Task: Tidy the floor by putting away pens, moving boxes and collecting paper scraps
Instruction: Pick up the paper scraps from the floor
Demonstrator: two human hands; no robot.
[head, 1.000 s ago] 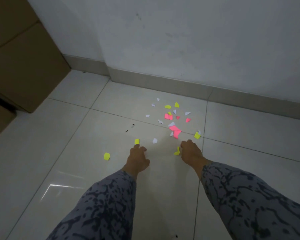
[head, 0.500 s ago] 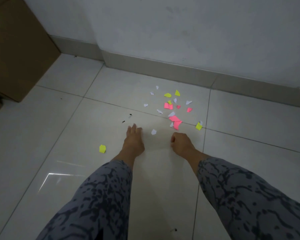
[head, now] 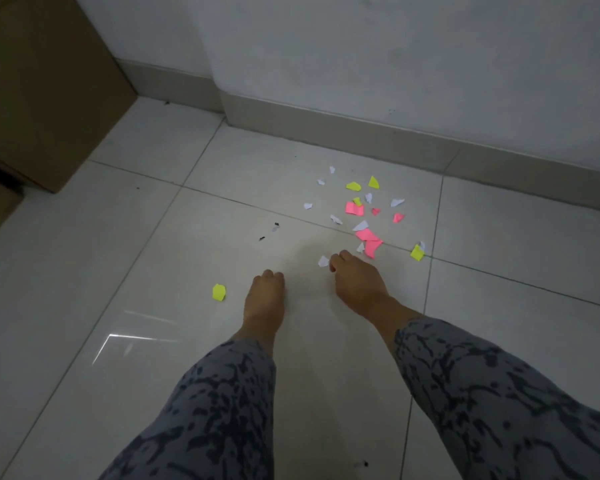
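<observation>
Torn paper scraps lie on the white floor tiles: pink pieces, yellow pieces, several white ones. One yellow scrap lies apart, left of my left hand. That hand rests on the tile with its fingers curled under; anything inside it is hidden. My right hand is also curled, and its fingertips touch a small white scrap. Another yellow scrap sits on the grout line to the right.
Brown cardboard boxes stand against the wall at the left. A grey skirting board runs along the wall behind the scraps. Small dark specks dot the tile ahead of my left hand.
The yellow scrap ahead of my left hand and the one at my right fingertips are gone from the floor. My left fingers have curled shut. My right hand has reached forward to the white scrap.
</observation>
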